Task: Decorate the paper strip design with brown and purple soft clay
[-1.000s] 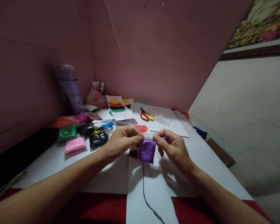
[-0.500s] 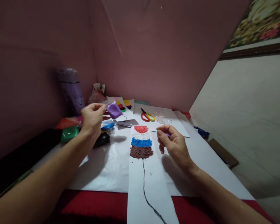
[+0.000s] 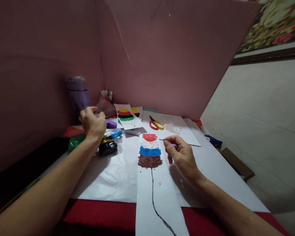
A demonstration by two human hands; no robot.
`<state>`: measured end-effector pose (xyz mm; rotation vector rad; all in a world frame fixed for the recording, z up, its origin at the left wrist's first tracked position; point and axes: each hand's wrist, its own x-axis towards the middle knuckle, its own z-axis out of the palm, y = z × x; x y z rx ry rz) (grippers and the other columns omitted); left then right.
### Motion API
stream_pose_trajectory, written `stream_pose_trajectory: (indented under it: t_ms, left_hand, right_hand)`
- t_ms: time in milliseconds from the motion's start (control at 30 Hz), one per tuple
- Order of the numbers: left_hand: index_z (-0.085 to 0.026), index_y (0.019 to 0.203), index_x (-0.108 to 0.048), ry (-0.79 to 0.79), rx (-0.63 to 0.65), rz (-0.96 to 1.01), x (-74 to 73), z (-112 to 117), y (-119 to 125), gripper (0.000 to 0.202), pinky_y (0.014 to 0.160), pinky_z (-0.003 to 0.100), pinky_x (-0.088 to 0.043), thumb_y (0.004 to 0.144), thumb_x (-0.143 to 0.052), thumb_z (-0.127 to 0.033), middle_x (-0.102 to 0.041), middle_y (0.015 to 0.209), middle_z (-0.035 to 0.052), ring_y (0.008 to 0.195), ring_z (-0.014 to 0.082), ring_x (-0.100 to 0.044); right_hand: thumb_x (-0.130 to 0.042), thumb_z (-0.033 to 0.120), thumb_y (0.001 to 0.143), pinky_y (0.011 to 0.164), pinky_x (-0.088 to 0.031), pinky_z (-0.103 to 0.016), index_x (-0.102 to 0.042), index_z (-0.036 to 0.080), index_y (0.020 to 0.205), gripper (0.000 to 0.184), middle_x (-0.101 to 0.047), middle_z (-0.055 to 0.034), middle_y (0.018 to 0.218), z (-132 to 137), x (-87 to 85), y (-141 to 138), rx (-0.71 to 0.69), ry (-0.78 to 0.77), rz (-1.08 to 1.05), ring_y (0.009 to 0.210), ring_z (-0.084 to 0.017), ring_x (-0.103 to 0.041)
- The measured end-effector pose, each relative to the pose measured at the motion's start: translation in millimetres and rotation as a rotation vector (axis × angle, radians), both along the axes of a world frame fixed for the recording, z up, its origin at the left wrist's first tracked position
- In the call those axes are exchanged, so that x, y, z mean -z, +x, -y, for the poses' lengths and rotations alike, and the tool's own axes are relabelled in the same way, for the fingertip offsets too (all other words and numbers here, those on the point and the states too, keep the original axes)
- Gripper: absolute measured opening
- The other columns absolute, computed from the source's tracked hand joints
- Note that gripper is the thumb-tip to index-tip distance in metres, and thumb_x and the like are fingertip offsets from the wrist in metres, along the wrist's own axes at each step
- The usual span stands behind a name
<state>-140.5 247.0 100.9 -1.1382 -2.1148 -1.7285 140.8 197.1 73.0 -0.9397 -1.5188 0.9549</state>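
Note:
My left hand (image 3: 92, 123) reaches out over the pile of clay bags at the left, fingers curled beside a purple clay bag (image 3: 111, 124) that lies among them; whether it still grips the bag I cannot make out. My right hand (image 3: 179, 154) hovers next to a long paper strip (image 3: 157, 196), its fingers pinched on a small purple bit of clay (image 3: 175, 146). The strip bears a clay picture (image 3: 149, 150) in red, white, blue and brown bands above a black line.
Coloured clay bags (image 3: 108, 146) lie at the left by a purple bottle (image 3: 78, 93). Scissors (image 3: 156, 124) with red and yellow handles and another banded paper (image 3: 125, 114) lie farther back. Pink walls close the corner. A red cloth (image 3: 100, 216) shows at the near edge.
My left hand carried the purple clay bag from the middle of the table to the pile at the left and lowered it there. My right hand stayed in place with its purple bit.

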Motion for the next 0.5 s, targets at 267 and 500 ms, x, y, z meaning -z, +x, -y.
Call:
stream_pose_trajectory:
  t_ms: [267,500]
  left_hand:
    - [-0.016,0.074,-0.06,0.118,0.639,0.308,-15.0,18.7,48.1,0.011,0.066,0.028,-0.045,0.077,-0.061,-0.026,-0.061,0.069,0.0014,0.068,0.0151,-0.058]
    - [-0.025,0.078,-0.07,-0.507,1.833,1.065,-51.5,139.2,135.9,0.016,0.059,0.029,-0.049,0.066,-0.073,-0.035,-0.068,0.07,0.0027,0.064,0.0173,-0.065]
  right_hand:
    - [-0.056,0.029,0.09,0.058,-0.043,-0.025,-0.059,0.019,0.085,0.012,-0.059,0.0001,0.073,-1.6,9.3,4.9,0.063,0.331,0.282,0.061,-0.013,-0.054]
    - [-0.055,0.026,0.09,0.059,-0.045,-0.026,-0.059,0.021,0.083,0.009,-0.061,-0.0001,0.069,-4.5,9.2,6.2,0.152,0.373,0.309,0.06,-0.015,-0.056]
